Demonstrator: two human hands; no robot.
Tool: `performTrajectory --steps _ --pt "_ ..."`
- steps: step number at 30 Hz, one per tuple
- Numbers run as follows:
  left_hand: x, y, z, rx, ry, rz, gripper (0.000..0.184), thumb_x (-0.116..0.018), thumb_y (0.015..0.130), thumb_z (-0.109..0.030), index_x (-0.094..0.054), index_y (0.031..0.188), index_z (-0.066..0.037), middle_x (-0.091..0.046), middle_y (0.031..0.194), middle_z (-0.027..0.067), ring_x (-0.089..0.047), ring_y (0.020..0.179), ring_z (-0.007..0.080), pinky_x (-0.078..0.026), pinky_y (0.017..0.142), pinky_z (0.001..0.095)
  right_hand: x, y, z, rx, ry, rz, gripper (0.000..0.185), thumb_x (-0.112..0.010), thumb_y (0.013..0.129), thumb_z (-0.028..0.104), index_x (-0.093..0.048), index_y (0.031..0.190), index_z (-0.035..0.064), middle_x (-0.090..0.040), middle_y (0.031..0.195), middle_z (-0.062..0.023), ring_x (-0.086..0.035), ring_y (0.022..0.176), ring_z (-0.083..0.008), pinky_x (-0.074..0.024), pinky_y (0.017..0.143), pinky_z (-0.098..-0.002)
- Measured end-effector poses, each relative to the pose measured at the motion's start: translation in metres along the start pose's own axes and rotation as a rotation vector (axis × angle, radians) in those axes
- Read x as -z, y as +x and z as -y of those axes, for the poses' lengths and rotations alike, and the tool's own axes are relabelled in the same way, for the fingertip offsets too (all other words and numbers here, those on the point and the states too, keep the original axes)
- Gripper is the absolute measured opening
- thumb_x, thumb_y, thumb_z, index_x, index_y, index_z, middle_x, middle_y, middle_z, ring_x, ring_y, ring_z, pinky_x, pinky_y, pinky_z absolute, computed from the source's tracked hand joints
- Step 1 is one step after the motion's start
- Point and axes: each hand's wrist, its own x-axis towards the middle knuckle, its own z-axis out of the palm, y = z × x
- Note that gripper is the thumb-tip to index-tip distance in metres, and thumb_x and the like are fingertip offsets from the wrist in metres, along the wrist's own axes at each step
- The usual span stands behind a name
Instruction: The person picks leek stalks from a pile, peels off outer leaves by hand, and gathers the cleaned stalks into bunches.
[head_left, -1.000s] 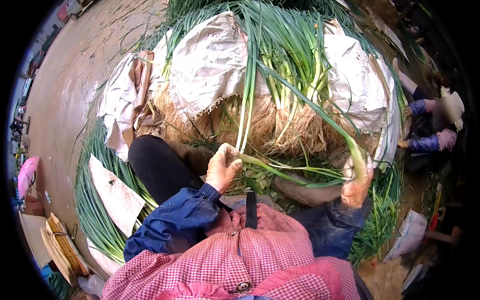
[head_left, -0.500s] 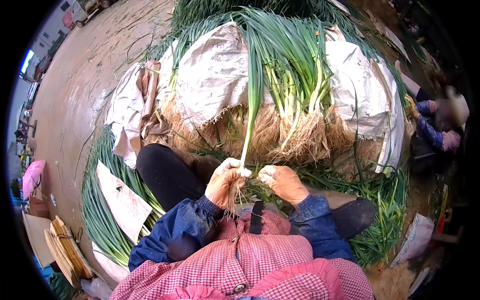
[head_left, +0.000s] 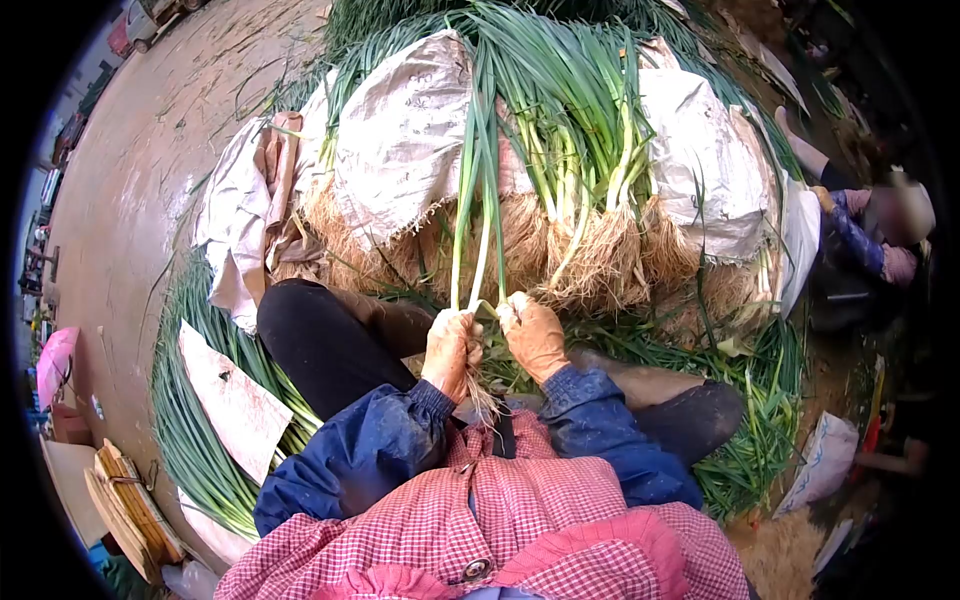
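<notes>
My left hand (head_left: 450,352) is closed round the root end of green onions (head_left: 481,258). Their pale stalks rise from the fist, and stringy roots (head_left: 484,402) hang below it. Close beside it, my right hand (head_left: 533,338) pinches a thin green leaf (head_left: 498,255) that runs up among the same leaves. A short pale strip bridges the two hands. Just beyond them, a bunch of green onions (head_left: 575,180) lies roots toward me on a heap partly covered by a white woven sack (head_left: 405,135).
More green onions (head_left: 195,400) lie at my left under a pale sheet (head_left: 230,395). Loose green leaves (head_left: 755,430) pile by my right knee (head_left: 705,420). A co-worker's sleeve (head_left: 860,240) shows at far right. Wooden boards (head_left: 130,505) and a pink umbrella (head_left: 55,365) stand at left.
My right hand has moved up and left, close to my left hand, and now holds a leaf separated from the stalks. The stalks in my left hand have spread apart.
</notes>
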Motion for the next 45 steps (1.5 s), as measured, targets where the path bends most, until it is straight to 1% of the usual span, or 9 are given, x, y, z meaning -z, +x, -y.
performTrajectory --steps 5,9,13,15,19,27,33,37,45 --pt "-0.005 0.014 -0.012 -0.208 0.078 0.119 0.023 -0.049 0.092 -0.03 -0.046 0.095 -0.007 -0.051 0.078 0.0034 -0.044 0.049 0.0095 -0.032 0.038 0.022 0.015 -0.064 -0.054 -0.252 -0.445 0.782 0.031 -0.055 0.084 0.031 -0.062 0.1 0.0058 -0.064 0.091 -0.0192 -0.061 0.087 -0.0358 -0.0475 0.076 -0.0418" --pt "-0.001 0.003 -0.023 0.188 -0.341 0.373 0.024 -0.047 0.094 -0.031 -0.049 0.091 -0.007 -0.059 0.088 0.0078 -0.048 0.057 0.013 -0.039 0.044 0.0227 0.041 -0.034 -0.027 -0.135 0.225 0.207 0.034 -0.049 0.091 0.03 -0.061 0.1 0.0 -0.063 0.095 -0.0168 -0.062 0.088 -0.0246 -0.0475 0.076 -0.0336" --pt "-0.018 -0.007 0.019 0.324 -0.468 0.16 0.025 -0.045 0.095 -0.03 -0.05 0.088 -0.007 -0.06 0.086 0.0102 -0.057 0.066 0.0182 -0.051 0.062 0.0319 0.026 0.022 0.005 -0.04 0.745 0.406 0.029 -0.043 0.095 0.025 -0.055 0.095 -0.0007 -0.058 0.085 -0.0065 -0.057 0.074 -0.0149 -0.0478 0.069 -0.0283" --pt "-0.015 -0.016 -0.006 0.356 -0.401 0.234 0.024 -0.05 0.093 -0.03 -0.049 0.083 -0.008 -0.061 0.083 0.0122 -0.059 0.07 0.019 -0.052 0.063 0.0351 0.0 0.028 0.002 -0.382 1.012 0.132 0.023 -0.041 0.095 0.022 -0.054 0.092 0.0038 -0.057 0.082 -0.0048 -0.055 0.069 -0.0127 -0.0488 0.064 -0.0277" --pt "0.003 -0.004 0.008 0.402 -0.54 0.269 0.02 -0.052 0.092 -0.03 -0.051 0.096 -0.01 -0.049 0.066 0.0009 -0.042 0.045 0.0107 -0.04 0.042 0.024 0.028 0.016 0.02 0.129 -0.18 0.124 0.026 -0.045 0.093 0.031 -0.054 0.103 0.0087 -0.062 0.089 -0.0058 -0.06 0.079 -0.0197 -0.0481 0.069 -0.0353" --pt "-0.037 -0.002 -0.04 0.25 -0.316 0.654 0.017 -0.059 0.088 -0.021 -0.048 0.091 -0.008 -0.055 0.074 0.0045 -0.048 0.055 0.0129 -0.038 0.047 0.0225 0.137 0.176 -0.041 -0.363 -0.692 -0.36 0.046 -0.066 0.067 0.029 -0.058 0.101 -0.0003 -0.055 0.107 -0.0183 -0.052 0.1 -0.0329 -0.0435 0.085 -0.0432" --pt "-0.043 0.027 -0.03 0.18 -0.203 0.538 0.021 -0.066 0.08 -0.004 -0.052 0.095 -0.003 -0.06 0.104 0.01 -0.06 0.093 0.0178 -0.054 0.073 0.0309 0.108 0.062 0.041 -0.209 -0.132 0.025 0.068 -0.065 0.08 0.027 -0.032 0.131 -0.0044 -0.044 0.121 -0.0228 -0.047 0.109 -0.0339 -0.0391 0.095 -0.0412" --pt "-0.058 0.005 -0.022 0.305 -0.221 0.535 0.014 -0.062 0.082 -0.003 -0.052 0.092 -0.003 -0.062 0.084 0.0104 -0.063 0.071 0.017 -0.054 0.062 0.0277 0.068 0.05 0.015 -0.413 1.335 0.084 0.034 -0.052 0.09 0.013 -0.045 0.121 -0.0017 -0.058 0.098 -0.0098 -0.056 0.082 -0.0146 -0.0472 0.069 -0.0235" --pt "-0.055 -0.001 -0.034 0.448 -0.683 0.62 0.019 -0.036 0.097 -0.016 -0.046 0.088 -0.003 -0.044 0.061 0.002 -0.036 0.044 0.008 -0.034 0.045 0.0234 0.05 -0.001 0.0 -0.425 1.284 -0.155 0.031 -0.05 0.093 0.034 -0.057 0.093 0.0045 -0.056 0.073 -0.0024 -0.046 0.054 -0.0067 -0.0369 0.046 -0.0185"
